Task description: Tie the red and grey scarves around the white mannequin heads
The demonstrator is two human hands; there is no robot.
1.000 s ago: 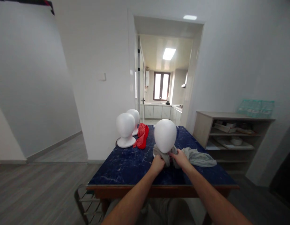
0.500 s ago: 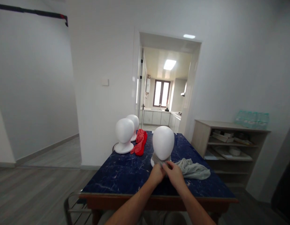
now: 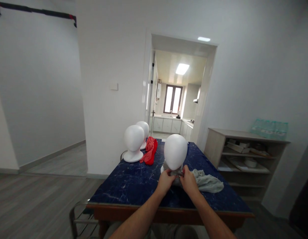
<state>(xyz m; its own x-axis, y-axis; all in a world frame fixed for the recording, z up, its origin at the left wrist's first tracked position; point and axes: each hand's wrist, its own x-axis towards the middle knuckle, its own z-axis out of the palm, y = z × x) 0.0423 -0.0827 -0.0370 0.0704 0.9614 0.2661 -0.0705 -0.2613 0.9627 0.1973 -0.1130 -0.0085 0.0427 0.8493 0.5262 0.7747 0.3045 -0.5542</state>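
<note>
Both my left hand and right hand pinch the grey scarf at the foam head base; pulling unevenly could tip it off the worktop.

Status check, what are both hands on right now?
Left hand and right hand both gripping grey scarf at foam head base. Nothing in the way.
</note>
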